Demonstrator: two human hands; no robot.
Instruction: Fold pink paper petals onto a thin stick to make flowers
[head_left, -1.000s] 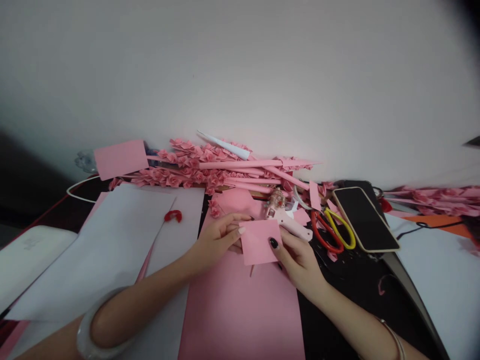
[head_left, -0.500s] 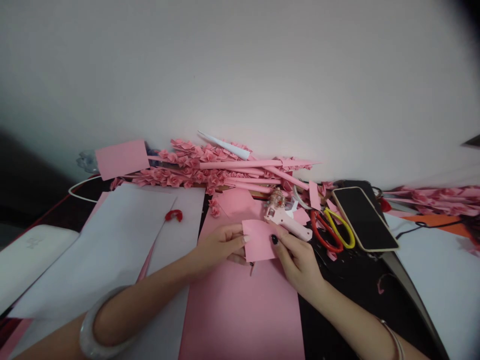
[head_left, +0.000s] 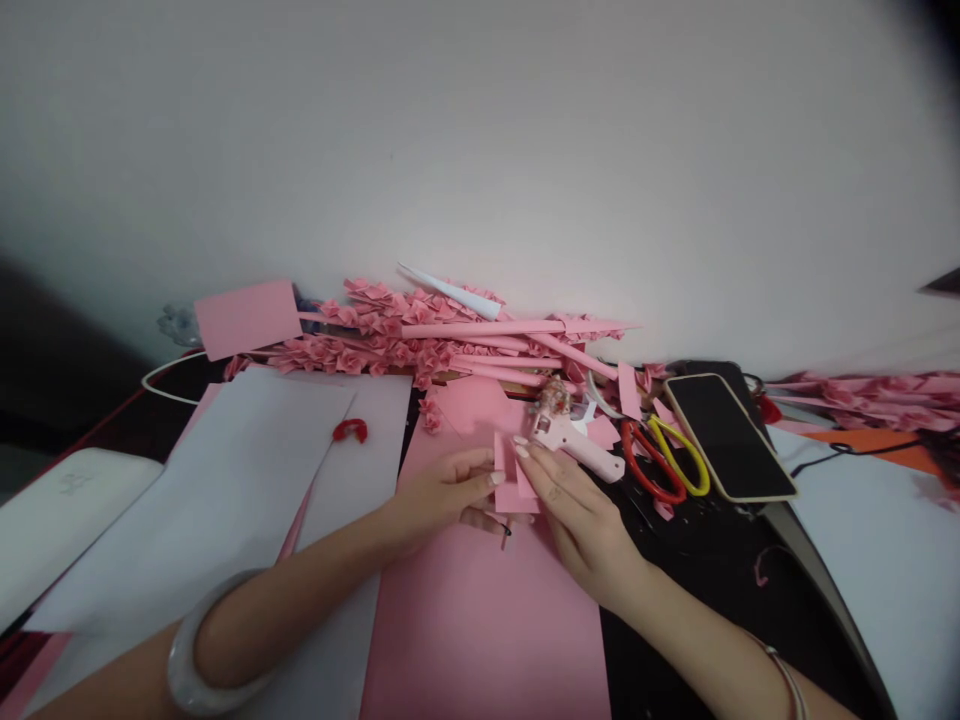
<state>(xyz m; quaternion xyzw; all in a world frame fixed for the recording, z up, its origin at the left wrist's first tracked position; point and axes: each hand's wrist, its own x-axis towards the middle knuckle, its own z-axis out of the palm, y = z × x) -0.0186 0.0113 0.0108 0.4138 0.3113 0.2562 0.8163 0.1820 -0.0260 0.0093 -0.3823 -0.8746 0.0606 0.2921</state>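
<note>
A small square of pink paper point(head_left: 508, 497) is between my two hands, its right part folded over toward the left. My left hand point(head_left: 442, 495) pinches its left edge between thumb and fingers. On the other side, my right hand point(head_left: 585, 520) presses the folded flap with its fingers held together; its thumb is hidden. Under both hands lies a long pink sheet point(head_left: 487, 620). A light pink glue gun point(head_left: 577, 447) rests just beyond my right hand, near a small pink paper rose point(head_left: 430, 413) and loose pink pieces.
Red-and-yellow-handled scissors point(head_left: 652, 465) and a phone point(head_left: 731, 437) lie to the right. White sheets point(head_left: 202, 480) with a red-handled tool point(head_left: 349, 430) cover the left. Pink paper flower stems point(head_left: 390, 340) line the wall, with a white paper cone point(head_left: 457, 292) on top.
The small paper was flat and is now folded over from the right. My right hand has turned from pinching its right edge to pressing on the flap. My left hand has barely moved.
</note>
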